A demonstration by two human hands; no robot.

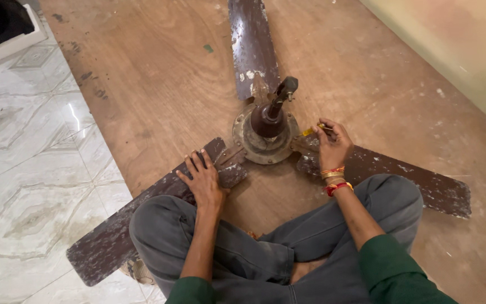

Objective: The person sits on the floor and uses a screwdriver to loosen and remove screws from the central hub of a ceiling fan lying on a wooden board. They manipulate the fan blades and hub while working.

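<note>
- The plywood board lies flat across the tiled floor, giving the work a firm bed.
- On it rests an old brown ceiling fan, motor housing near the frame's centre, downrod tilting up toward 1 o'clock.
- Its three blades radiate toward 12, 4 and 8 o'clock; the 8 o'clock blade runs longest across the view, passing under the person's knee.
- The left hand lies spread and flat, pressing that blade's root, likely to stop the fan turning.
- The right hand, at 3 o'clock of the hub, pinches a yellow-handled screwdriver, whose shaft points toward 9 o'clock at the blade bracket.
</note>
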